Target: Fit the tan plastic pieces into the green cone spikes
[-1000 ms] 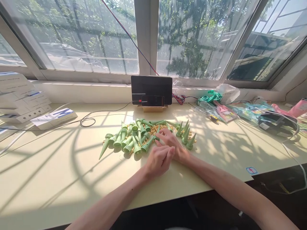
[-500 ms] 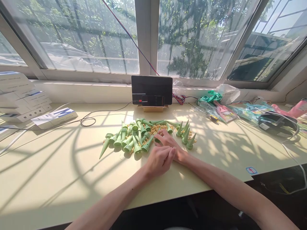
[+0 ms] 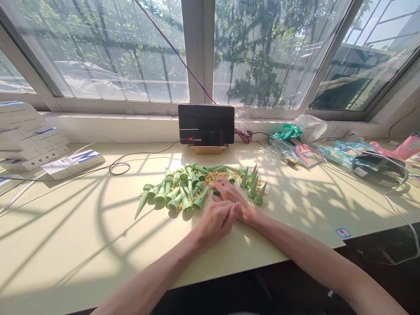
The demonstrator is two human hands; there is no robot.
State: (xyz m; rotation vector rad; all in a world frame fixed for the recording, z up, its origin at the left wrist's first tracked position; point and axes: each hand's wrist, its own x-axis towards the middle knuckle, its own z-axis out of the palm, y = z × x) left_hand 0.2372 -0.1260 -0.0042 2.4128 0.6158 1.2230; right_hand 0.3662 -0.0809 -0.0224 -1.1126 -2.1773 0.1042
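A loose heap of green plastic cone spikes lies on the table, with small tan peg-like pieces among them. Several more spikes stand upright to the right of the heap. My right hand rests at the heap's near right side; its curled fingers and thumb close around a green spike, mostly hidden by the hand. In front of it and partly overlapping it, my left hand is closed in a fist, and whatever may be inside is hidden.
Behind the heap, a black tablet and a phone lean on a small stand. White boxes are stacked at left, beside a black cable. Plastic bags and a black item lie at right.
The whole view has shifted slightly left. Both hands and the spikes keep the same places relative to each other.
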